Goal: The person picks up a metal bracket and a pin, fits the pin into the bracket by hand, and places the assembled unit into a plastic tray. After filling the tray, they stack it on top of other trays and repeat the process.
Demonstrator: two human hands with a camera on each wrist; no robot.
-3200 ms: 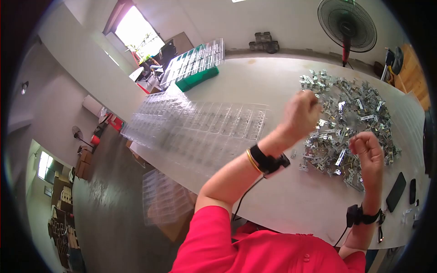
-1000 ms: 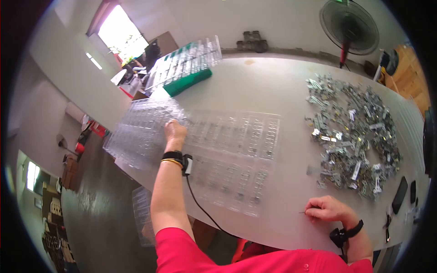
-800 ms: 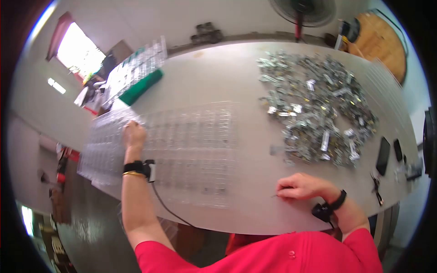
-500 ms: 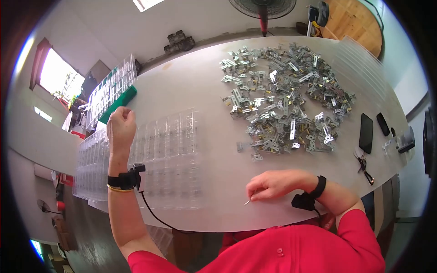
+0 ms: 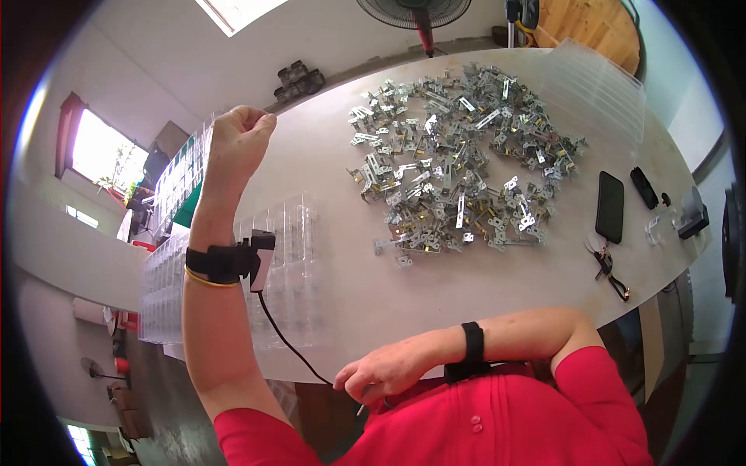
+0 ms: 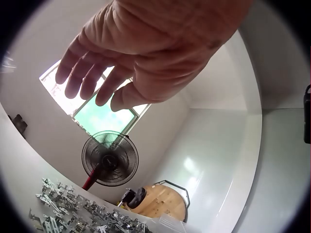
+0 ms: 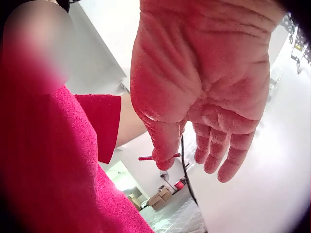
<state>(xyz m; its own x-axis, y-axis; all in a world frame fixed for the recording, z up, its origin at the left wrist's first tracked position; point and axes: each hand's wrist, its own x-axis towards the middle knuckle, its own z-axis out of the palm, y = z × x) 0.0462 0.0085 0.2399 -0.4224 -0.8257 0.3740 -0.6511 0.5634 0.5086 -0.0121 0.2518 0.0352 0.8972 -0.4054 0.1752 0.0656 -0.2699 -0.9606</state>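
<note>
My left hand is raised beyond the clear compartment trays. In the left wrist view its fingers hang loosely curled, holding nothing. Close to the red shirt, at the table's front edge, my right hand pinches a thin, straight rod between thumb and finger. The rod sticks out past the thumb in the right wrist view, while the other fingers hang down. A wide pile of small metal brackets lies on the table, away from both hands.
A green bin under a clear tray stands behind the left arm. On the right lie a black phone, snips and a clear ribbed sheet. A cable trails from the left wrist camera. A fan stands behind.
Both hands have left the bracket pile. The left went to the clear trays, then lifted away and up. The right drew back toward the shirt, still pinching the rod. The head view has turned.
</note>
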